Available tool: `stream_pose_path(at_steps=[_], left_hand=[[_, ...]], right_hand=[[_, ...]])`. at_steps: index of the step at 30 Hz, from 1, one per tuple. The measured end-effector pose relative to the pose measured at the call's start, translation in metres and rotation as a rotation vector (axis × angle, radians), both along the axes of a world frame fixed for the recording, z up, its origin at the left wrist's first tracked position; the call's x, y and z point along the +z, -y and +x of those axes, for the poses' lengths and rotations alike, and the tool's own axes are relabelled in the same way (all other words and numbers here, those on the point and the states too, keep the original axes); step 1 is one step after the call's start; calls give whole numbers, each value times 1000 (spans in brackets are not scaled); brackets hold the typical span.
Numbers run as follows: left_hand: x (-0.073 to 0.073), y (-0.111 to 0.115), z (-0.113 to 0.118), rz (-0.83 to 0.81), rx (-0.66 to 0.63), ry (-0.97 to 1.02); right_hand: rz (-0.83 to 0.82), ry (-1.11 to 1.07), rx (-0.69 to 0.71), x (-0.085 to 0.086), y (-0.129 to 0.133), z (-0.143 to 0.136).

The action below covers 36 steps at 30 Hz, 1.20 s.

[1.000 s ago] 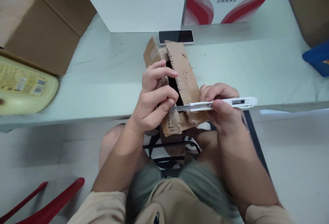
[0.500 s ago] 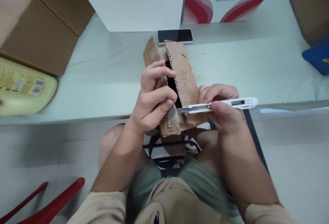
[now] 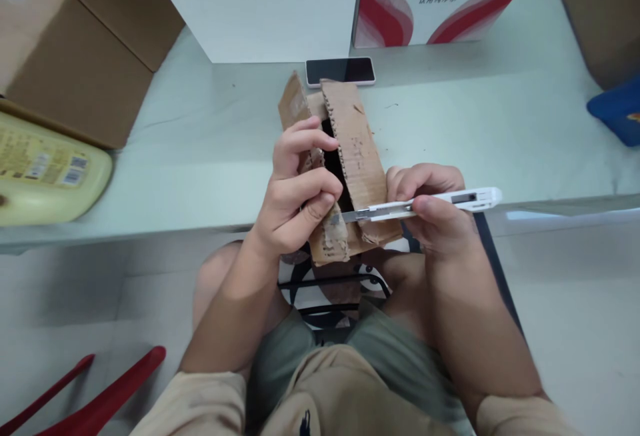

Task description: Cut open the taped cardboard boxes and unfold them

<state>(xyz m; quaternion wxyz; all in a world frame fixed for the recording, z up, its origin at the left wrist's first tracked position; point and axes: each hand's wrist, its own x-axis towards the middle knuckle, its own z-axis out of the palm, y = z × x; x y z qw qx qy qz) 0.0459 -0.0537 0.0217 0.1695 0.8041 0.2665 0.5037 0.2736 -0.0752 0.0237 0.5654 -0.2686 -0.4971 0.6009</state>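
Note:
A small brown cardboard box (image 3: 357, 149) with raised flaps and a dark gap between them lies at the table's front edge, partly overhanging it. My left hand (image 3: 303, 189) pinches the box's left flap between thumb and index finger, with the other fingers bent above the gap. In my right hand (image 3: 433, 206) is a white utility knife (image 3: 463, 199), gripped between thumb and fingers. Its extended blade points left and touches or lies just over the torn near end of the left flap, close to my left thumb.
A phone (image 3: 340, 71) lies behind the box, before a white panel (image 3: 270, 9) and a red-and-white carton (image 3: 430, 16). At left are brown cartons (image 3: 85, 63) and a yellow bottle (image 3: 55, 169). A blue object (image 3: 617, 113) is at right.
The knife blade has shifted very slightly at the flap's near end. Both hands keep nearly the same places and holds.

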Motion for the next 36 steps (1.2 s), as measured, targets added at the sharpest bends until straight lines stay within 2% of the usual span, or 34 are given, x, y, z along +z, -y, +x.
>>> stream_pose_path(at_steps=[15,26,36], left_hand=[[-2,-2,-4,29,4,-74],[-1,-2,-3,41,-19,-60],[-1,-2,-3,44,-1,-97]], right_hand=[[22,1,10,-2,-2,3],[-15,-43,-84,5,-1,-7],[-11,33,-4,1,2,1]])
